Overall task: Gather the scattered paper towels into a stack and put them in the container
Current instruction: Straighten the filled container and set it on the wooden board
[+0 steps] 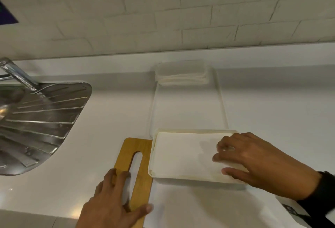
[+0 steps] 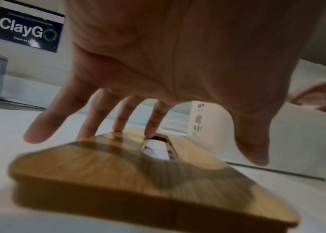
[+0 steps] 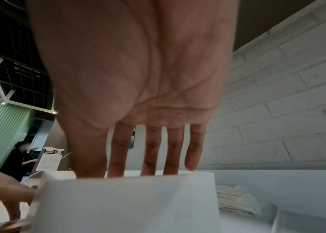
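Note:
A white rectangular container (image 1: 181,178) stands on the white counter, with flat white paper towels (image 1: 183,153) lying inside it. My right hand (image 1: 223,158) reaches in from the right, its straight fingers (image 3: 152,154) pressing down on the towels behind the container's wall (image 3: 128,205); the thumb lies along the near rim. A wooden lid (image 1: 143,148) with a long slot lies just left of the container. My left hand (image 1: 117,195) rests on the lid (image 2: 118,173) with spread fingers (image 2: 150,126), one fingertip at the slot's end and the thumb beside the right edge.
Behind the container a clear tray (image 1: 222,100) holds another folded stack of towels (image 1: 183,79) against the white brick wall. A steel sink drainboard (image 1: 41,119) and tap (image 1: 18,75) fill the left side. Bare counter lies between the sink and the lid.

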The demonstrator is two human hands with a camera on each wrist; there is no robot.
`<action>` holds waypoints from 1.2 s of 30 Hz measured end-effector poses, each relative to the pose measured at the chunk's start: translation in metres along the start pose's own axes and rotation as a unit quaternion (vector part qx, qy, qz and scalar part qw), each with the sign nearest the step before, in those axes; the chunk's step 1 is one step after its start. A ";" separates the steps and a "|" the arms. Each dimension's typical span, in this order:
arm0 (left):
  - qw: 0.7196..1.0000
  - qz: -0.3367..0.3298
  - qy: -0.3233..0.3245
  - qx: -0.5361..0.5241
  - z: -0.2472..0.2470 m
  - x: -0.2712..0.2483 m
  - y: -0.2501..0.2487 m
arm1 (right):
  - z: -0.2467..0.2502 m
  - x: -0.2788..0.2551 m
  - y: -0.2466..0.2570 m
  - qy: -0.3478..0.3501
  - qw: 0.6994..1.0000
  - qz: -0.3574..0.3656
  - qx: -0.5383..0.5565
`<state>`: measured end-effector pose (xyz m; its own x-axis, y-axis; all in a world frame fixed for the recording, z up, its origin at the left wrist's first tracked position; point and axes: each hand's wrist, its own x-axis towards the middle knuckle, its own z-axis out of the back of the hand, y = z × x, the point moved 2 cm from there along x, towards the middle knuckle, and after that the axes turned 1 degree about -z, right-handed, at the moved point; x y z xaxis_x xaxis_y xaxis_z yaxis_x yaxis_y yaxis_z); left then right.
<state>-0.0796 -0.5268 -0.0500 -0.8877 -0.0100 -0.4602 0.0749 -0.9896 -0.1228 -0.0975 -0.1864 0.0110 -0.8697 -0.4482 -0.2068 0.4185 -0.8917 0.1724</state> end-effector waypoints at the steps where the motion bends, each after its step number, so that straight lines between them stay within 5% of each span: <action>1: 1.000 0.011 0.016 0.005 -0.003 0.001 -0.002 | 0.000 0.000 -0.001 -0.001 1.000 0.005 0.000; 7: 0.998 0.060 0.027 -0.008 -0.004 0.013 0.018 | 0.004 0.001 -0.001 -0.006 1.000 0.002 0.014; 10: 0.993 0.064 -0.041 -0.089 0.030 0.012 0.045 | 0.024 -0.004 -0.011 -0.074 0.996 0.001 0.053; 14: 0.976 -0.036 -0.195 -0.088 0.099 0.009 0.068 | 0.068 -0.016 -0.019 -0.159 0.981 -0.033 0.107; 17: 0.934 -0.242 -0.260 -0.038 0.130 0.003 0.004 | 0.086 -0.017 -0.004 -0.167 0.979 -0.017 0.113; 20: 0.893 -0.418 -0.170 0.009 0.122 -0.004 -0.069 | 0.081 -0.011 0.015 -0.087 0.995 0.012 0.056; 23: 0.865 -0.489 -0.078 0.080 0.113 0.005 -0.103 | 0.055 -0.003 0.014 -0.012 1.000 0.025 -0.015; 30: 0.881 -0.467 -0.004 0.080 0.107 0.034 -0.102 | 0.020 0.004 -0.006 0.014 0.993 0.012 0.116; 36: 0.892 -0.450 0.010 0.038 0.096 0.051 -0.095 | 0.003 0.020 -0.012 0.033 0.995 0.004 0.089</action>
<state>-0.1752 -0.4473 0.0228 -0.5651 0.7948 -0.2211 -0.6959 -0.6032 -0.3897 -0.1209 -0.1841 0.0078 -0.8450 -0.4633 -0.2671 0.3670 -0.8656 0.3405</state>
